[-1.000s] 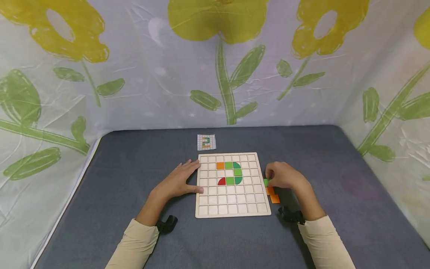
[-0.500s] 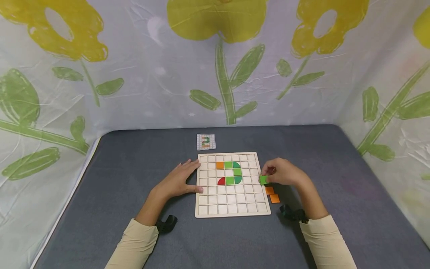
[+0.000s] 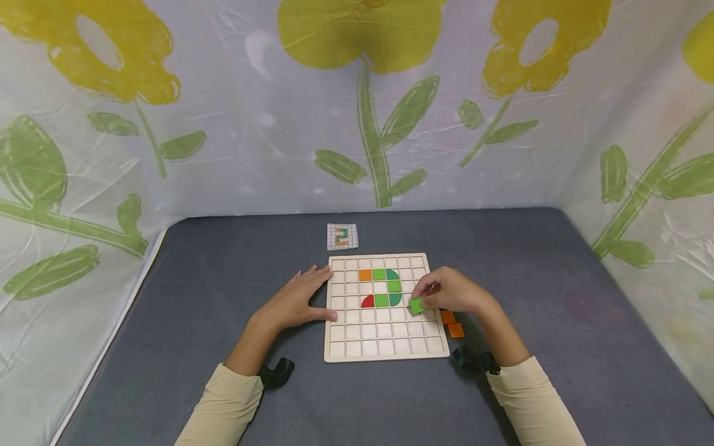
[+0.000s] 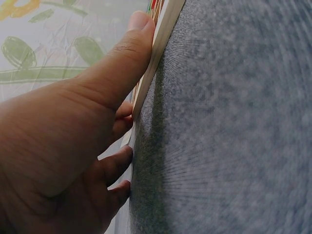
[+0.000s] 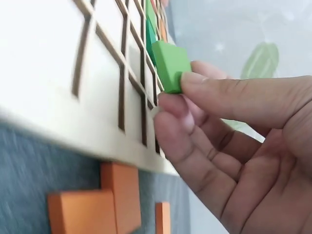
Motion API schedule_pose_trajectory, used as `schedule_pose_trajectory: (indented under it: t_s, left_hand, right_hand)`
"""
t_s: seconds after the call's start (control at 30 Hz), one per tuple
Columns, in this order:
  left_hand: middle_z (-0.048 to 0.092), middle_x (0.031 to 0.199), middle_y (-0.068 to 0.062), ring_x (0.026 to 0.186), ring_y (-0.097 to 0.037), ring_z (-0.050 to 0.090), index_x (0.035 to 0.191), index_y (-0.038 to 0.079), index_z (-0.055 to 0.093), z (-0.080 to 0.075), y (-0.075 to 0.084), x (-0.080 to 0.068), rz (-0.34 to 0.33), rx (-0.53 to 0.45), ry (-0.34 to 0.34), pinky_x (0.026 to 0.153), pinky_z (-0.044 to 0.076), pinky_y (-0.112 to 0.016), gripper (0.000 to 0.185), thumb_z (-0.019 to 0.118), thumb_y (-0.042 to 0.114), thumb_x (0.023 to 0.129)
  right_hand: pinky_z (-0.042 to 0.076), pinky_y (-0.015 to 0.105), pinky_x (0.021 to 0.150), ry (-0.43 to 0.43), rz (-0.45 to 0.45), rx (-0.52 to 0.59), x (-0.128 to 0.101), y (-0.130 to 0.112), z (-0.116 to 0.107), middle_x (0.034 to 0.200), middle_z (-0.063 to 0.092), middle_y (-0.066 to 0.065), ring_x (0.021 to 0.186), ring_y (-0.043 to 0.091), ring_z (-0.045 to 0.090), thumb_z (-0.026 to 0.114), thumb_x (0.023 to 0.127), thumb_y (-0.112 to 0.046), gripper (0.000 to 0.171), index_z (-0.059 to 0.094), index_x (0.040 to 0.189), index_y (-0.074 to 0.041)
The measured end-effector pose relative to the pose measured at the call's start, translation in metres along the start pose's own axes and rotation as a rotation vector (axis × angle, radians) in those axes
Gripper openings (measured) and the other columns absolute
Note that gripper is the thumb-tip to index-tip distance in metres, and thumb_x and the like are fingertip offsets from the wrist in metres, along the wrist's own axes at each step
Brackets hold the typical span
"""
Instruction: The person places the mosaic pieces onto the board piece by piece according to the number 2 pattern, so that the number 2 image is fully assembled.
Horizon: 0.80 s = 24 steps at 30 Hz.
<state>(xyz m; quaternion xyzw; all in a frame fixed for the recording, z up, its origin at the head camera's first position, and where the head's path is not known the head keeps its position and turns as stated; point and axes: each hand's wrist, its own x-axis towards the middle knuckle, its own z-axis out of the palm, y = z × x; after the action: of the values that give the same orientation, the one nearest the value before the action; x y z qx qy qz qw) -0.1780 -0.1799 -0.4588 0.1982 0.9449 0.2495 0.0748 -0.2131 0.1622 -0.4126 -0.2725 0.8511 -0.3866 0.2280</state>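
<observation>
A wooden grid board [image 3: 385, 348] lies on the grey table, with orange, green and red tiles [image 3: 381, 287] set in its upper middle cells. My right hand [image 3: 446, 292] hovers over the board's right side and pinches a green square tile [image 3: 416, 305] [image 5: 170, 66] between thumb and fingers. My left hand [image 3: 295, 301] rests flat against the board's left edge [image 4: 161, 48], thumb along the rim. Two orange tiles [image 3: 452, 323] [image 5: 97, 202] lie on the cloth just right of the board.
A small pattern card [image 3: 342, 236] lies behind the board. The grey cloth table [image 3: 223, 272] is enclosed by a flower-printed sheet [image 3: 357, 105] at the back and both sides. Black wrist straps [image 3: 276, 373] show at both cuffs.
My right hand lifted the green tile from the pile beside the board and carried it left, over the board's right columns. The left hand stayed still.
</observation>
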Motion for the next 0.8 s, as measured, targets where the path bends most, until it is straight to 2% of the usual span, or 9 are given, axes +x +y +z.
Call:
schedule_pose_trajectory:
  t_s: [0.17, 0.4, 0.6, 0.8]
  left_hand:
    - [0.025, 0.146, -0.003, 0.134, -0.025, 0.014, 0.143, 0.013, 0.027, 0.0, 0.0, 0.0, 0.007, 0.002, 0.0, 0.107, 0.01, -0.047, 0.096, 0.066, 0.06, 0.069]
    - [0.025, 0.145, -0.004, 0.134, -0.025, 0.014, 0.143, 0.013, 0.027, 0.0, -0.001, 0.0, 0.006, -0.002, 0.004, 0.107, 0.01, -0.047, 0.097, 0.066, 0.061, 0.068]
    - [0.027, 0.145, -0.005, 0.134, -0.028, 0.015, 0.143, 0.011, 0.029, 0.0, -0.001, 0.0, 0.025, -0.006, 0.016, 0.106, 0.011, -0.049, 0.096, 0.067, 0.06, 0.068]
    - [0.026, 0.145, -0.004, 0.134, -0.026, 0.014, 0.143, 0.013, 0.027, 0.001, -0.002, 0.0, 0.006, -0.004, 0.001, 0.107, 0.01, -0.047, 0.097, 0.066, 0.061, 0.068]
  right_hand:
    - [0.046, 0.03, 0.062, 0.022, 0.014, 0.019, 0.005, -0.004, 0.011, 0.085, 0.065, 0.0, 0.073, 0.019, 0.054, 0.067, 0.079, -0.002, 0.012, 0.071, 0.084, -0.012]
    - [0.051, 0.033, 0.061, 0.018, -0.011, 0.124, 0.013, -0.012, 0.027, 0.08, 0.064, 0.005, 0.07, 0.022, 0.06, 0.065, 0.079, 0.001, 0.008, 0.069, 0.084, -0.004]
    - [0.05, 0.028, 0.059, 0.055, -0.002, 0.097, 0.017, -0.019, 0.039, 0.075, 0.063, 0.002, 0.069, 0.017, 0.057, 0.066, 0.076, 0.0, 0.009, 0.07, 0.081, -0.006]
    - [0.048, 0.027, 0.056, 0.077, 0.0, 0.079, 0.018, -0.024, 0.046, 0.074, 0.063, 0.001, 0.066, 0.015, 0.055, 0.066, 0.076, -0.001, 0.008, 0.07, 0.079, -0.007]
